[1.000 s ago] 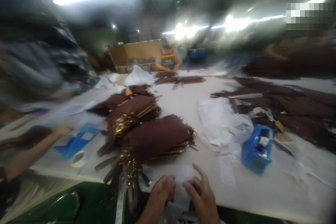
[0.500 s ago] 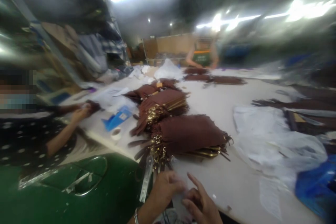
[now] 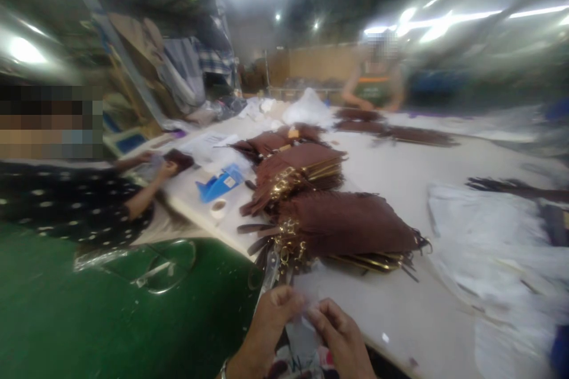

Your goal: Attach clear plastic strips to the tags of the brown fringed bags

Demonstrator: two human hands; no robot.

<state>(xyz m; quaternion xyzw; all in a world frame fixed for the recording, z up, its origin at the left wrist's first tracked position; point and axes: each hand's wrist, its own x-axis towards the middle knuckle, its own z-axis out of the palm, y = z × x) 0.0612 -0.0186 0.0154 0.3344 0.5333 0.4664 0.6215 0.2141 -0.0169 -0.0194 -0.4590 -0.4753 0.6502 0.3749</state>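
At the table's near edge, my left hand [image 3: 269,323] and my right hand [image 3: 341,334] are close together. Thumb and fingers of each pinch a thin, see-through plastic sheet [image 3: 304,337], which may be a small bag; blur hides its exact shape. Just beyond my fingers lies a stack of brown bags [image 3: 351,222] with gold zips. Their gold clasps and chains [image 3: 288,243] hang at the stack's left end, not touched by my hands. A clear plastic strip [image 3: 270,272] shows beside these clasps.
More brown bags [image 3: 297,160] are piled behind. A blue packet [image 3: 222,182] and a tape roll [image 3: 217,207] lie to the left. White plastic bags [image 3: 484,237] cover the right. One co-worker [image 3: 89,201] handles something brown at left; another person [image 3: 373,86] stands across the table.
My view has swung left, so the scene sits further right. My right hand's raised index finger has folded in, and both hands now pinch the plastic close together.
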